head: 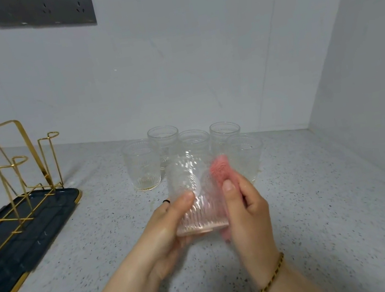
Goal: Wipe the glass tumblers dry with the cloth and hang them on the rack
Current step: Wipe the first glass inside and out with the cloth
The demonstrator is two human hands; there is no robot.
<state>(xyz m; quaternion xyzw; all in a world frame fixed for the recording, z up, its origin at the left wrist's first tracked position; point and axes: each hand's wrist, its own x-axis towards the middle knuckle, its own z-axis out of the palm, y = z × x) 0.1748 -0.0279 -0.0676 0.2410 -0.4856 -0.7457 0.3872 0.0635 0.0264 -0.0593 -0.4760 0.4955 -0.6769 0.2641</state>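
Note:
My left hand [167,229] grips a ribbed glass tumbler [194,191] above the counter, its thick base towards me. My right hand [245,211] holds a pink cloth [219,169] pressed against the tumbler's right side. Several more clear tumblers [142,165] stand upright in a cluster behind it, near the wall. A gold wire rack [15,165] with looped pegs stands at the left on a dark tray [45,214]; no glass hangs on the pegs in view.
The speckled grey countertop [323,200] runs to a white back wall and a side wall on the right. A dark socket panel [44,10] is mounted on the wall at the upper left.

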